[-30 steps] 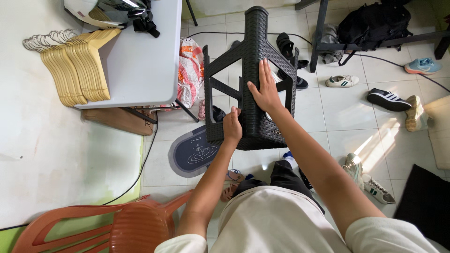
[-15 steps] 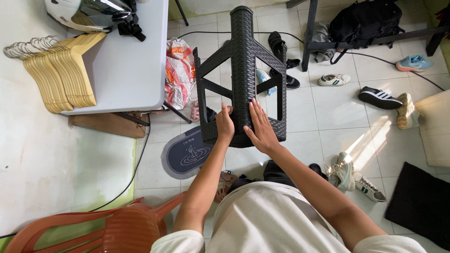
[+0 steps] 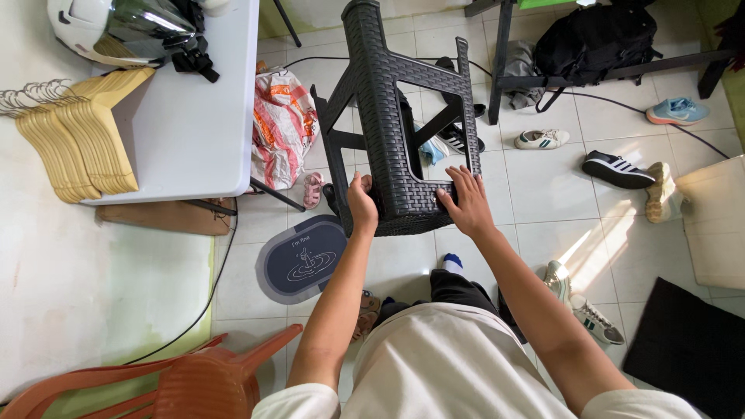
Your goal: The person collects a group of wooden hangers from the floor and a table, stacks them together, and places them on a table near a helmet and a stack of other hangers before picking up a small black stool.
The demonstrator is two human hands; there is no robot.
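Head view, looking down. A black woven-pattern plastic stool [image 3: 403, 116] was held upside down above the tiled floor [image 3: 543, 194], its seat end toward the person and its legs pointing away. The left hand [image 3: 362, 203] gripped the near left corner of the seat end, fingers curled together around the edge with the thumb on top. The right hand [image 3: 466, 203] lay on the near right corner, fingers slightly spread over the rim and wrapped onto the side; whether the fingertips hooked under the edge could not be told.

Surroundings. A white folding table [image 3: 194, 116] stood to the left of the stool, carrying a row of pale wooden hangers [image 3: 74, 143] and a helmet [image 3: 116, 31]. An orange-and-white plastic bag [image 3: 281, 128] sat between table and stool. A dark oval mat [image 3: 303, 257] lay on the floor beneath the left forearm. Loose shoes [image 3: 621, 168] were scattered to the right, a black backpack [image 3: 597, 39] lay at the top right, and an orange plastic chair [image 3: 178, 380] stood at the lower left.
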